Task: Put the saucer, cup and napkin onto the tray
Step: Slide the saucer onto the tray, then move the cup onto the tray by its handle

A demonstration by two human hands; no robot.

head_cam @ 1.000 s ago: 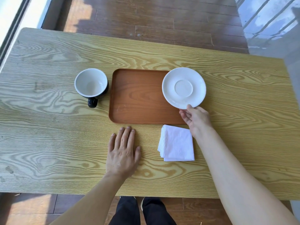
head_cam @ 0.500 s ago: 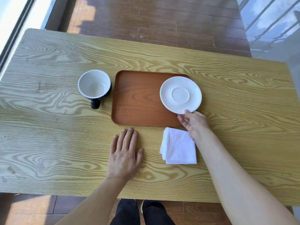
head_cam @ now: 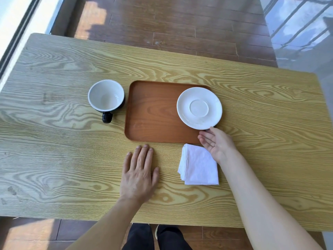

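We are seeing the saucer (head_cam: 199, 108) sitting at the right end of the tray (head_cam: 153, 112), its right rim hanging past the tray's edge, while the right hand (head_cam: 216, 141) is hovering just below it, palm up, fingers loosely spread and gripping nothing. The left hand (head_cam: 139, 175) is lying flat and spread on the table (head_cam: 54, 159). We are judging 2 risks: the overhanging saucer tipping off if nudged, and the cup (head_cam: 106, 96) at frame left and the napkin (head_cam: 199, 165) below the tray getting knocked during the next reach.
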